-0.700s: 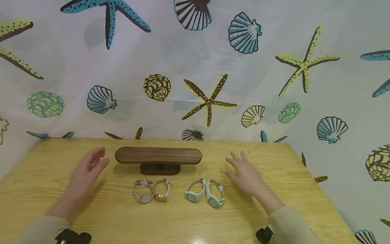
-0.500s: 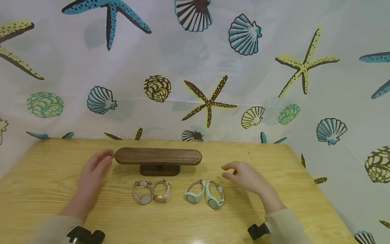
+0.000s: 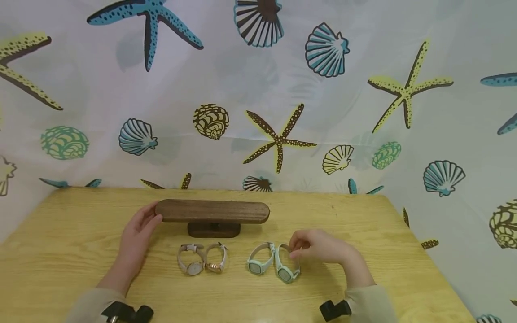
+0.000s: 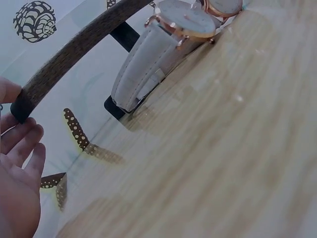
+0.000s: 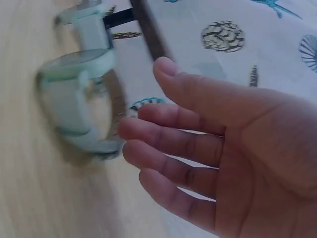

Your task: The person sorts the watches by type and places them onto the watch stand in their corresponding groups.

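My left hand (image 3: pixel 139 235) holds the left end of a dark wooden bar-shaped display stand (image 3: pixel 212 211). In the left wrist view the thumb lies above the bar's end (image 4: pixel 37 94) and the fingers below. My right hand (image 3: pixel 323 246) is at the strap of the right-hand mint-green watch (image 3: pixel 285 274). In the right wrist view its thumb and bent fingers are apart, with fingertips beside that watch's strap (image 5: pixel 74 106); whether they touch it I cannot tell. A second mint-green watch (image 3: pixel 255 267) lies just left of it.
Two pale-strapped watches with rose-gold cases, one round-faced (image 3: pixel 195 268) and one smaller (image 3: pixel 215 268), lie in front of the stand. All stand on a light wooden table (image 3: pixel 194 300). A cloth with shells and starfish (image 3: pixel 177 89) hangs behind and on the right.
My left hand has moved right and forward to take hold of the stand's left end. My right hand has moved left and down to the right-hand mint-green watch, its fingers bending.
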Motion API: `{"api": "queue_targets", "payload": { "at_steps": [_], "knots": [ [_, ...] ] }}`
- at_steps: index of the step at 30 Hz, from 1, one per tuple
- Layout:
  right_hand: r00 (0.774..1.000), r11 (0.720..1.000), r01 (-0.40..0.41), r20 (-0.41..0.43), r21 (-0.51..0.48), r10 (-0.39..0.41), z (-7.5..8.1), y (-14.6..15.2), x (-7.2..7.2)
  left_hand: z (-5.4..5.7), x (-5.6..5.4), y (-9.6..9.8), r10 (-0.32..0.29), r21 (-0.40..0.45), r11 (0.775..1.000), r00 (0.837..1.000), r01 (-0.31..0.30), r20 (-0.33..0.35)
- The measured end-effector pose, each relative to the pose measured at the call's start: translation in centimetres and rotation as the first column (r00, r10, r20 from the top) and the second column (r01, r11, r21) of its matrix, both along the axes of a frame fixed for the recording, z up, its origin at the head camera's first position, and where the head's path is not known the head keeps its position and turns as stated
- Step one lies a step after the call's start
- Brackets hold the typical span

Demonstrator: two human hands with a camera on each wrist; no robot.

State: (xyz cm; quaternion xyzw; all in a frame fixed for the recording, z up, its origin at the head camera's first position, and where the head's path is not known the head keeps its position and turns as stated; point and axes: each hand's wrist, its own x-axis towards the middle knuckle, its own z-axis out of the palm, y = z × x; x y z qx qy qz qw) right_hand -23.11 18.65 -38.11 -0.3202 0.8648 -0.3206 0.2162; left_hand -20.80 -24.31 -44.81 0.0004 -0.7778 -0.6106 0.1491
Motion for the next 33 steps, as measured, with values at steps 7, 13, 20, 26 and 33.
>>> {"api": "queue_targets", "payload": {
  "at_steps": [7, 13, 20, 26, 33],
  "knots": [
    [0.999, 0.999, -0.018, 0.046, -0.028, 0.019, -1.4, -0.1, 0.0, -0.2, 0.4, 0.2, -0.01, -0.017, 1.0, 0.999, 0.009, -0.032],
    [0.994, 0.997, -0.072, 0.081, -0.034, 0.074, -1.5, -0.5, 0.2, -0.4, 0.3, 0.1, -0.003, 0.018, 1.0, 0.995, 0.005, -0.101],
    [0.993, 0.996, -0.087, 0.084, 0.004, 0.087, -1.2, -1.0, 0.6, -0.3, 0.2, 0.1, -0.015, 0.049, 0.999, 0.989, 0.022, -0.148],
    [0.993, 0.994, -0.092, 0.084, 0.055, 0.087, -0.8, -1.4, 1.1, -0.5, 0.1, 0.2, -0.024, 0.072, 0.997, 0.987, 0.036, -0.159],
    [0.992, 0.985, -0.123, 0.033, 0.122, 0.12, -0.4, -1.8, 1.4, -0.6, -0.1, 0.3, -0.024, 0.106, 0.994, 0.986, 0.042, -0.163]
  ]
}}
